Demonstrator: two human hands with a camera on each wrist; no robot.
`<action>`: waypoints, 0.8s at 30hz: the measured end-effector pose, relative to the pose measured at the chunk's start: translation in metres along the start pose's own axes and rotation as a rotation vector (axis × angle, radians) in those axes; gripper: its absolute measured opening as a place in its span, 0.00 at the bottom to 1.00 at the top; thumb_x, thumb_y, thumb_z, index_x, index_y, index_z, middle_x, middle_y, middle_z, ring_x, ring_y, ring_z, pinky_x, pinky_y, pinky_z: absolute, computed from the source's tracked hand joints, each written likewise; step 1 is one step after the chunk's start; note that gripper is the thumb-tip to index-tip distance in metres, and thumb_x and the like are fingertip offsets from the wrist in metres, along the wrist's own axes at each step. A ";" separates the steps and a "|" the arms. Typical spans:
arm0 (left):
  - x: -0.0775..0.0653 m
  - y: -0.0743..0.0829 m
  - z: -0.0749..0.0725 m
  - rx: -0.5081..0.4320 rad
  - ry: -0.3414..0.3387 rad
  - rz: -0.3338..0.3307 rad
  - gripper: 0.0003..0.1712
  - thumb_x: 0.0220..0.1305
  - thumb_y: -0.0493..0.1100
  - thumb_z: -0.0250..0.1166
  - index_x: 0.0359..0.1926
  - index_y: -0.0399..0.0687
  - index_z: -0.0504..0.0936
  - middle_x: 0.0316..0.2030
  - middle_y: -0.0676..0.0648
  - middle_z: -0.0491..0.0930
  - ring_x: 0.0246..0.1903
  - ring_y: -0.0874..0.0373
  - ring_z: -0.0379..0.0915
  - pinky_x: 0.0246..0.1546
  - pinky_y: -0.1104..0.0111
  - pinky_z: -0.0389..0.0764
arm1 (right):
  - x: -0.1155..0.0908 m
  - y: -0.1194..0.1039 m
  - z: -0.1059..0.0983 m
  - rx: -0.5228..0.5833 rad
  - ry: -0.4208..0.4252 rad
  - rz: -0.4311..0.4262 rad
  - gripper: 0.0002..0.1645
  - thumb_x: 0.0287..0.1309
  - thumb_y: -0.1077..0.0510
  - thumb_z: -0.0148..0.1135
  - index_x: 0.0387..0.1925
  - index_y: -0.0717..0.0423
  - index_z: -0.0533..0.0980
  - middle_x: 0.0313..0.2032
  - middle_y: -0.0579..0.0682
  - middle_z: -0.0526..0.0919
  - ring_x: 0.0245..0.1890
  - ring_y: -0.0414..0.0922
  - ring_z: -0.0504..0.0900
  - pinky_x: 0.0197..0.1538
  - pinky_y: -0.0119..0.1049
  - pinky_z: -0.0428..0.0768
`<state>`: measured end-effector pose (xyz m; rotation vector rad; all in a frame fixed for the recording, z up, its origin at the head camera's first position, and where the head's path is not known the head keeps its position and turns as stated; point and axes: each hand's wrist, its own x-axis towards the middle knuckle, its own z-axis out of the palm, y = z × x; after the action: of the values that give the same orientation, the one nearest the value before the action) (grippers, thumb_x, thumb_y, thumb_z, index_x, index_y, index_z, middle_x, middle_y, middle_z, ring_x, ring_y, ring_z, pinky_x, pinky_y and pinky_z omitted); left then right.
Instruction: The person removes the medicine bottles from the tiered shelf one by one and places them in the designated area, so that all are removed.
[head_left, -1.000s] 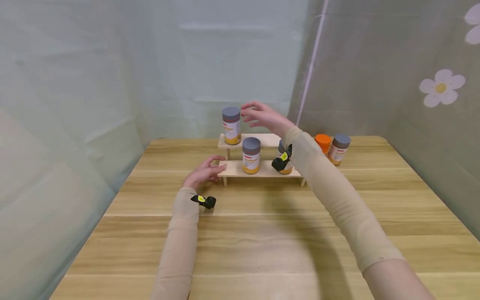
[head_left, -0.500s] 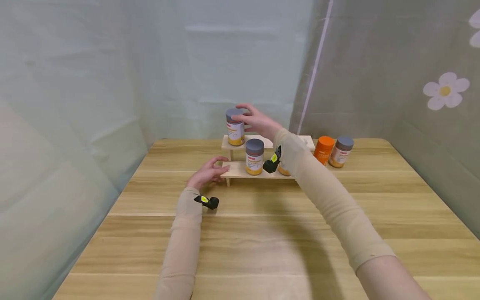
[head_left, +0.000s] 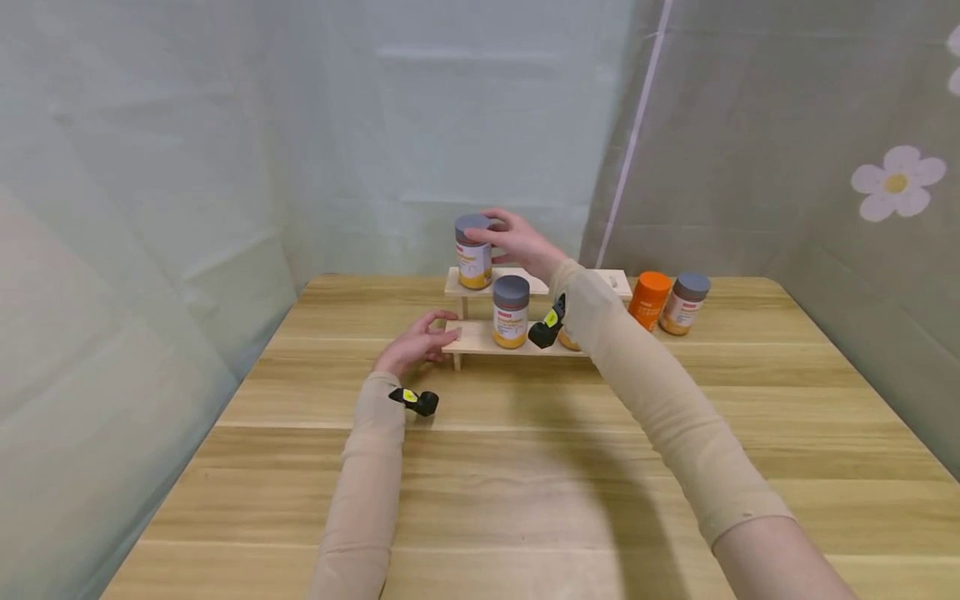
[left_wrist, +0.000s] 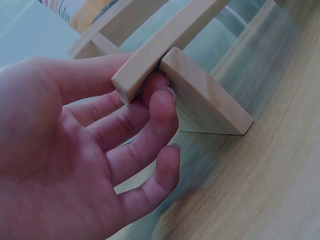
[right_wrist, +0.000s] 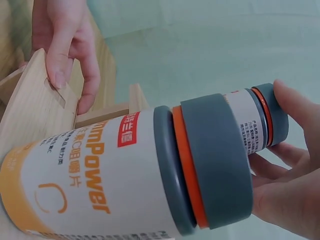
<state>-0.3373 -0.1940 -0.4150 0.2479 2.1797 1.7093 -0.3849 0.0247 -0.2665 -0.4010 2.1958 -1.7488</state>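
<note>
A two-tier wooden rack (head_left: 474, 335) stands on the table. My left hand (head_left: 415, 343) grips the left end of its lower board, thumb on top and fingers curled beneath, as the left wrist view shows. On the upper board's left end stands an upright supplement bottle (head_left: 473, 265) with a grey lid. My right hand (head_left: 521, 243) holds this bottle by the lid, thumb and fingers on opposite sides. Below, a matching bottle (head_left: 511, 312) rests on the lower board; it looms large as the front bottle (right_wrist: 100, 175) in the right wrist view.
Another bottle (head_left: 568, 341) on the lower board is mostly hidden behind my right wrist and its camera. Right of the rack, an orange bottle (head_left: 649, 302) and a grey-lidded bottle (head_left: 686, 305) stand on the table (head_left: 480, 492). Curtains hang behind.
My right hand has moved left from beside the upper bottle and taken hold of its lid. The left hand keeps its grip on the rack. The head view has shifted slightly.
</note>
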 end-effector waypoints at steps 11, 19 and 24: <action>0.001 -0.002 -0.002 -0.003 0.010 -0.008 0.29 0.70 0.47 0.59 0.67 0.48 0.61 0.33 0.52 0.75 0.27 0.60 0.76 0.33 0.70 0.76 | -0.006 -0.004 -0.004 0.004 0.057 -0.083 0.37 0.63 0.49 0.62 0.69 0.49 0.60 0.65 0.57 0.69 0.66 0.51 0.70 0.65 0.53 0.70; -0.001 -0.002 -0.006 -0.012 -0.005 0.003 0.28 0.71 0.45 0.58 0.67 0.48 0.61 0.30 0.53 0.74 0.27 0.60 0.74 0.33 0.69 0.75 | -0.014 -0.008 -0.013 0.001 0.111 -0.117 0.34 0.63 0.50 0.62 0.67 0.50 0.63 0.63 0.57 0.72 0.64 0.51 0.72 0.64 0.50 0.72; -0.001 -0.003 -0.008 -0.003 -0.016 0.012 0.29 0.71 0.46 0.57 0.68 0.47 0.59 0.28 0.54 0.74 0.26 0.60 0.73 0.33 0.70 0.75 | -0.020 -0.009 -0.019 -0.025 0.137 -0.135 0.34 0.62 0.50 0.62 0.67 0.50 0.64 0.64 0.56 0.72 0.63 0.51 0.72 0.62 0.49 0.74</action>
<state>-0.3396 -0.2028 -0.4164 0.2734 2.1683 1.7113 -0.3742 0.0481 -0.2527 -0.4581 2.3362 -1.8714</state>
